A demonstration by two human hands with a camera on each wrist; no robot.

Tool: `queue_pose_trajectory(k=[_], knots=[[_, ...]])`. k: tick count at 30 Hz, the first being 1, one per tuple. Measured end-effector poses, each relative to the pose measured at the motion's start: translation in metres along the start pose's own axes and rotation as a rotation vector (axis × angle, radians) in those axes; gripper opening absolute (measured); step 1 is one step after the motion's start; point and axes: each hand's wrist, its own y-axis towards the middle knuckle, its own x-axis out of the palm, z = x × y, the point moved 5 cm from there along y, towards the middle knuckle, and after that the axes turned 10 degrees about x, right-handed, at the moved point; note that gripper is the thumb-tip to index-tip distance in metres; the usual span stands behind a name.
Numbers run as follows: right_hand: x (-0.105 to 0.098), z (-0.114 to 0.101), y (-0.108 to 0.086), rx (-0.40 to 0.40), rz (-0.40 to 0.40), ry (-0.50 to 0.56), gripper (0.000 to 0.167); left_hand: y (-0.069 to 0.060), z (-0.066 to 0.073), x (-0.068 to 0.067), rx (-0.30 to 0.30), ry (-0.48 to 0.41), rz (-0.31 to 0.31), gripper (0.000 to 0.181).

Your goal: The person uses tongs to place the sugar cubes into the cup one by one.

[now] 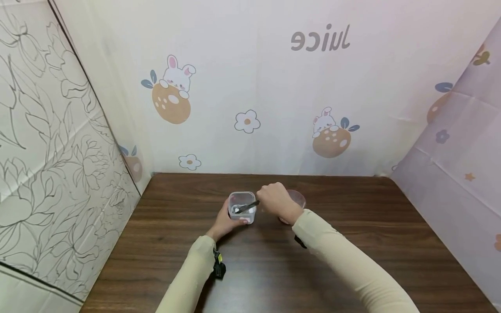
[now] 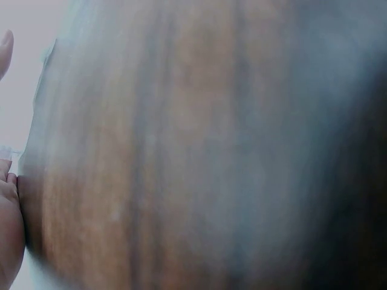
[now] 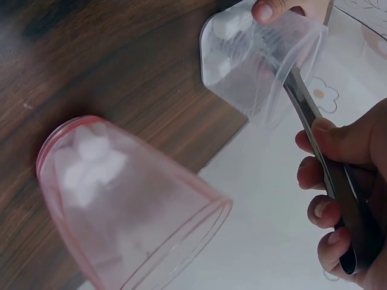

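Observation:
In the head view my left hand [image 1: 226, 223] holds a clear plastic container [image 1: 250, 215] from its left side, on the table. My right hand [image 1: 277, 201] grips metal tongs [image 3: 308, 109], whose tips reach down into that container. The right wrist view shows thumb and fingers wrapped about the handles; whether the tips pinch anything is hard to tell. Small white pieces [image 3: 228, 25] lie at the container's bottom. A pinkish clear cup [image 3: 151, 205], partly behind my right wrist in the head view, stands to the right and holds several white lumps [image 3: 94, 163].
The dark wood table [image 1: 164, 261] meets a printed cloth backdrop [image 1: 250, 87] at its far edge. Cloth panels also stand at left [image 1: 58, 165] and right [image 1: 465, 143]. The left wrist view is mostly blurred tabletop.

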Motion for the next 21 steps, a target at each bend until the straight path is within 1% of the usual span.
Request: queue_pose_trajectory(k=[4,5,7,8,11,12,15,18,19,21], knots=[[-0.001,0.008,-0.003,0.033,-0.039,-0.003,0.021,0.000,-0.001,0.001,0.015,-0.001,-0.001,0.097],[-0.001,0.010,-0.004,0.042,-0.047,0.000,0.021,0.001,-0.001,0.001,0.025,0.002,-0.003,0.097],[-0.001,0.015,-0.005,0.056,-0.063,0.002,0.024,0.000,-0.002,0.001,0.027,-0.004,-0.006,0.098],[-0.001,0.017,-0.006,0.062,-0.065,0.004,0.025,0.000,-0.003,0.001,0.028,-0.002,-0.007,0.099],[-0.002,0.023,-0.009,0.076,-0.060,0.015,0.028,-0.002,-0.002,-0.001,0.065,0.014,-0.004,0.098],[-0.004,0.025,-0.010,0.080,-0.055,0.019,0.028,-0.002,-0.002,-0.001,0.086,0.027,-0.002,0.097],[-0.007,0.031,-0.012,0.086,-0.037,0.045,0.023,-0.003,-0.001,-0.002,0.110,0.031,0.001,0.097],[-0.011,0.035,-0.014,0.086,-0.032,0.079,0.013,-0.002,-0.003,-0.001,0.052,0.019,-0.005,0.099],[-0.011,0.037,-0.015,0.086,-0.034,0.089,0.008,-0.002,-0.004,-0.001,0.016,0.010,-0.005,0.101],[-0.013,0.040,-0.016,0.095,-0.039,0.101,0.002,-0.002,-0.006,0.000,-0.017,0.019,-0.009,0.102]])
